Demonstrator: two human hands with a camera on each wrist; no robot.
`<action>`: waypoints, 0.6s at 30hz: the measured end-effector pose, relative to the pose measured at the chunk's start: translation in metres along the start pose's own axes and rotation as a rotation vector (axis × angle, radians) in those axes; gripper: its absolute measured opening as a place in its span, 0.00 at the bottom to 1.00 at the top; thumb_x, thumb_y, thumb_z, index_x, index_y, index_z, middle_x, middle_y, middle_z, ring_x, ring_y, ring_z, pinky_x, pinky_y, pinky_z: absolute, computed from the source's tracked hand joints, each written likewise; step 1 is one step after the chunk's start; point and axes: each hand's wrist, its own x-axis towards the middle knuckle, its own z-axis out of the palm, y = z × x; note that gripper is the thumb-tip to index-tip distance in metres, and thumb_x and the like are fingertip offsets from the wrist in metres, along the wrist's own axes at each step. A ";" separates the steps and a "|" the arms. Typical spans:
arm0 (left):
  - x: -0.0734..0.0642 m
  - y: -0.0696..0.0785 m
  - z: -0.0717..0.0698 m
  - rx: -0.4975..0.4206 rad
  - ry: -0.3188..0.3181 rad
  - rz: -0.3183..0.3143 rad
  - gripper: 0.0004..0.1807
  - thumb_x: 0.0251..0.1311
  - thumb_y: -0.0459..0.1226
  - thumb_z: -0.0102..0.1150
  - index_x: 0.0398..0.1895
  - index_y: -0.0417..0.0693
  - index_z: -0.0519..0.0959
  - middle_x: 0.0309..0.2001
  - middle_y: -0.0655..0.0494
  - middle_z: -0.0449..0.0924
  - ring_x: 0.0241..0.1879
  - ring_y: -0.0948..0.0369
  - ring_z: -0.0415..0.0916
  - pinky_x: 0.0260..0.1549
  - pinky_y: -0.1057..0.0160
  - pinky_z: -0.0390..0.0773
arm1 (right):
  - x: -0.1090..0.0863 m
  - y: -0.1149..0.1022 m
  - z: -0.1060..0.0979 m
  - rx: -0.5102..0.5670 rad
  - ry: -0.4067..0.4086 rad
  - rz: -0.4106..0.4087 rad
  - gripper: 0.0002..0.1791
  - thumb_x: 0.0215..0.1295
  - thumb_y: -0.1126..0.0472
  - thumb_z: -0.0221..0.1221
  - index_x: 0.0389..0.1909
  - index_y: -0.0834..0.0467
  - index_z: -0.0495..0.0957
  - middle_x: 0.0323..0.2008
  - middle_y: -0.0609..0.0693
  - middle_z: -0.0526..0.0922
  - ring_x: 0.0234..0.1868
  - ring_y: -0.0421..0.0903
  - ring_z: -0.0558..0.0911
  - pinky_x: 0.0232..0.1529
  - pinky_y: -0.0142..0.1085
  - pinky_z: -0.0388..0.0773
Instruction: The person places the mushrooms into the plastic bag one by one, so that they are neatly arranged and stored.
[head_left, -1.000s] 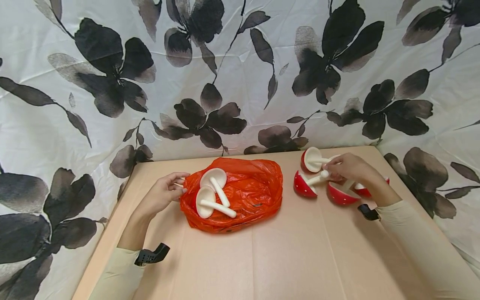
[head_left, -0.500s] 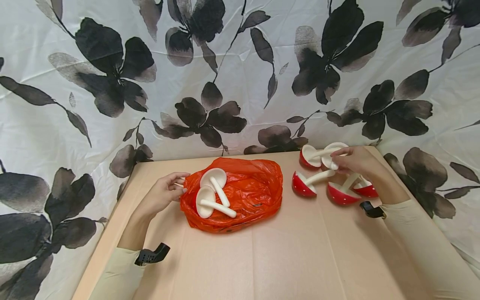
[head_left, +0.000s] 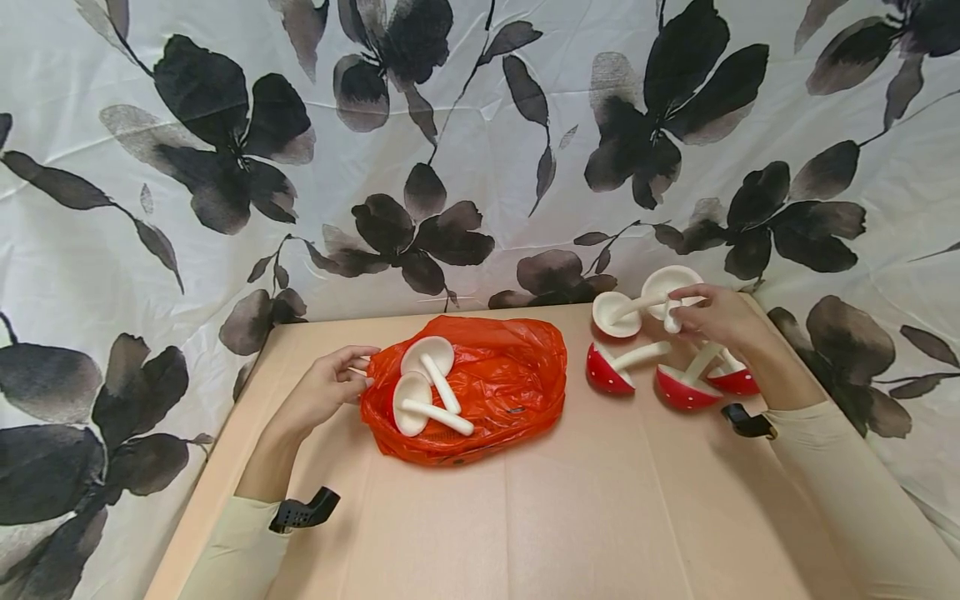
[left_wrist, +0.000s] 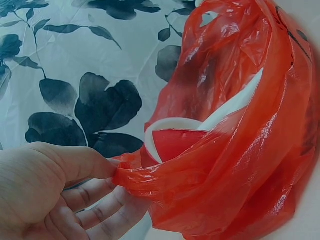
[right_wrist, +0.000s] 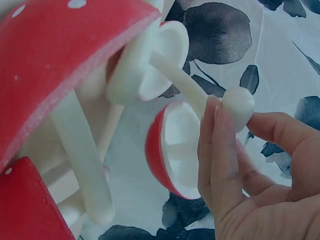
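A red plastic bag (head_left: 517, 375) lies spread on the table, with two toy mushrooms, white stems up, inside its left part; one mushroom (head_left: 427, 404) has its stem pointing right. My left hand (head_left: 333, 385) pinches the bag's left rim between thumb and fingers, as the left wrist view shows close up. At the table's back right, my right hand (head_left: 716, 321) pinches the stem end of a red-capped toy mushroom (head_left: 671, 283), whose pale underside faces me. Another mushroom (head_left: 617, 315) has its stem against that one. In the right wrist view, the fingers hide part of the held mushroom (right_wrist: 172, 155).
Closer to me on the right lie more toy mushrooms, among them a spotted one (head_left: 609, 371) and another (head_left: 686, 389). A floral cloth (head_left: 525, 150) hangs behind the wooden table (head_left: 480, 533). A black band (head_left: 303, 508) is on the left wrist.
My right hand has moved slightly back, lifting a mushroom by its stem so its cap shows above the others. The mushroom beside it has tilted. My left hand stays on the bag.
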 end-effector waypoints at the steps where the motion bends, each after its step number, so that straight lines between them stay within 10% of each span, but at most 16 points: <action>1: 0.000 0.000 0.000 -0.001 0.000 -0.002 0.26 0.67 0.26 0.55 0.69 0.39 0.70 0.53 0.33 0.76 0.43 0.51 0.83 0.38 0.60 0.87 | 0.000 0.000 -0.001 -0.006 0.012 -0.004 0.31 0.73 0.50 0.57 0.70 0.61 0.68 0.55 0.69 0.76 0.36 0.45 0.85 0.37 0.31 0.83; 18: 0.004 0.002 0.001 0.002 -0.002 -0.003 0.25 0.68 0.28 0.56 0.69 0.40 0.70 0.53 0.34 0.77 0.43 0.51 0.82 0.38 0.60 0.87 | -0.001 -0.008 -0.012 0.096 -0.004 -0.119 0.35 0.73 0.58 0.60 0.74 0.69 0.60 0.56 0.69 0.76 0.37 0.34 0.85 0.43 0.33 0.86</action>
